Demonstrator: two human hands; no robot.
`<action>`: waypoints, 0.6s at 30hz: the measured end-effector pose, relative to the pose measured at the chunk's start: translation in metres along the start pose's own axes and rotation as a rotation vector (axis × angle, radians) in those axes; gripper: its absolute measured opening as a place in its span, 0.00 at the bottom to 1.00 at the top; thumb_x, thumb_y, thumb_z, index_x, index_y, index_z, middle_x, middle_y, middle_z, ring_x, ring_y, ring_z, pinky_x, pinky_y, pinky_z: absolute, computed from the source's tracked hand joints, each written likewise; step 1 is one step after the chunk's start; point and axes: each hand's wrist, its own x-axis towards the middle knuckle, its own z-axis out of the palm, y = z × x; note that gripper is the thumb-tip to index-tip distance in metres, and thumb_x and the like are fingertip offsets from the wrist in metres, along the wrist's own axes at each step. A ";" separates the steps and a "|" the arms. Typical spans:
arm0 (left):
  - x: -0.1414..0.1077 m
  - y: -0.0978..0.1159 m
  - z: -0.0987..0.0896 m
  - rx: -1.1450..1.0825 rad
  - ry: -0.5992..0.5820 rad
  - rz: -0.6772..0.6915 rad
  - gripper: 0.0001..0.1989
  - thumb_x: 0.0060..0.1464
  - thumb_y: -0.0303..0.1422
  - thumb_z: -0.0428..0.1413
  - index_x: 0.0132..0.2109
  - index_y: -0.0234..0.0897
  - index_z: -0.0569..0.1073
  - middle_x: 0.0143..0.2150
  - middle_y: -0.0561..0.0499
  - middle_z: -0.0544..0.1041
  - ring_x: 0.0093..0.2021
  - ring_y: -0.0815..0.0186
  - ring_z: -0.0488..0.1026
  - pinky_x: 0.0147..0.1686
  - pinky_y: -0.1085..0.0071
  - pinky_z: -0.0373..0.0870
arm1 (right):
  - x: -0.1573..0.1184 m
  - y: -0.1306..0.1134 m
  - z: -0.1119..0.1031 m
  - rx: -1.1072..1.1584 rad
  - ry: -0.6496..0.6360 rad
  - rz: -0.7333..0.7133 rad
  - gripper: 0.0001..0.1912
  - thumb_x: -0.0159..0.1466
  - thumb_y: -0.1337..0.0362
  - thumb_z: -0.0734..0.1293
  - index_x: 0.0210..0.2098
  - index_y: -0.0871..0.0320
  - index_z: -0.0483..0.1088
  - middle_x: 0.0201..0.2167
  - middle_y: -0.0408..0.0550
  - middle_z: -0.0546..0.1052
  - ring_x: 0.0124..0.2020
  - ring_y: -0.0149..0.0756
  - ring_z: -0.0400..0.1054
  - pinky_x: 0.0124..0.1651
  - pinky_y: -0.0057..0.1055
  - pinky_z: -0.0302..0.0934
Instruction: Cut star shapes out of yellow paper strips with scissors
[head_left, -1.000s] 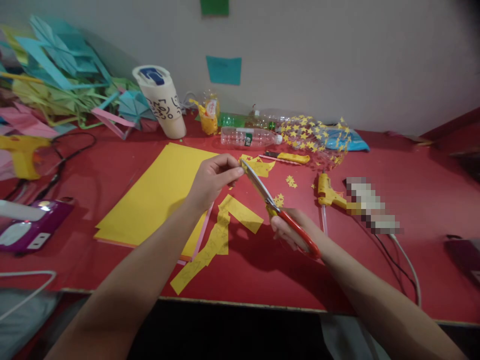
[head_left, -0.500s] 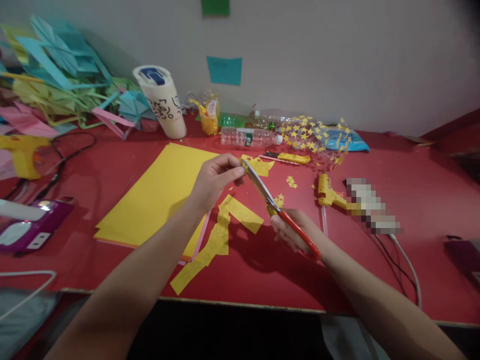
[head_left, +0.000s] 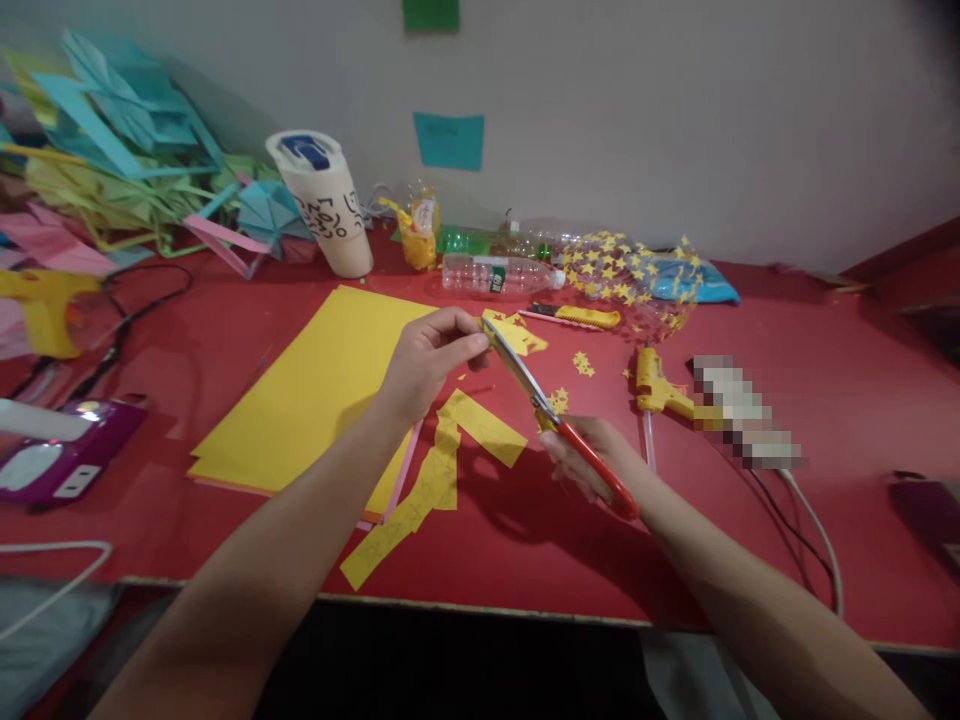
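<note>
My right hand [head_left: 589, 460] is closed round the red handle of a pair of scissors [head_left: 529, 385], whose blades point up and to the left. At the blade tips, my left hand [head_left: 435, 355] pinches a small piece of yellow paper [head_left: 487, 332], mostly hidden by the fingers. Yellow strips with drawn stars [head_left: 431, 475] lie on the red table below, one across another. Behind the blades rests a yellow paper scrap [head_left: 525, 338]. Small cut-out stars [head_left: 583, 364] lie in little heaps right of the scissors.
A stack of yellow sheets [head_left: 300, 380] lies under my left forearm. Behind are a white tumbler [head_left: 330, 215], a clear bottle [head_left: 487, 275], a star-covered clear bottle [head_left: 630, 270] and a yellow utility knife [head_left: 585, 317]. A yellow glue gun [head_left: 656, 385] lies on the right, folded paper [head_left: 135, 130] on the left.
The scissor blades have drawn slightly closer together at the paper. Both hands stay in nearly the same place.
</note>
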 end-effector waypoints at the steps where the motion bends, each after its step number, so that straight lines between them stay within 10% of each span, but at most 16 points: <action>1: 0.000 0.000 0.000 -0.009 -0.001 -0.001 0.04 0.44 0.29 0.59 0.26 0.35 0.71 0.22 0.56 0.71 0.23 0.75 0.69 0.27 0.75 0.68 | 0.000 -0.001 0.000 0.013 0.019 -0.009 0.26 0.49 0.41 0.69 0.19 0.55 0.58 0.08 0.32 0.56 0.08 0.24 0.52 0.23 0.30 0.64; 12: -0.004 0.009 0.007 0.039 -0.406 -0.464 0.04 0.40 0.26 0.59 0.22 0.34 0.71 0.18 0.56 0.70 0.18 0.76 0.66 0.21 0.77 0.63 | 0.002 -0.003 -0.008 0.131 0.326 -0.135 0.17 0.52 0.48 0.68 0.25 0.55 0.63 0.09 0.34 0.61 0.10 0.27 0.54 0.18 0.29 0.58; 18: -0.012 -0.002 0.021 0.162 -0.547 -0.531 0.03 0.42 0.27 0.57 0.23 0.35 0.72 0.19 0.56 0.70 0.21 0.75 0.67 0.25 0.76 0.65 | 0.002 -0.005 -0.004 0.087 0.228 -0.073 0.16 0.48 0.52 0.70 0.25 0.57 0.65 0.14 0.36 0.65 0.11 0.24 0.54 0.14 0.25 0.49</action>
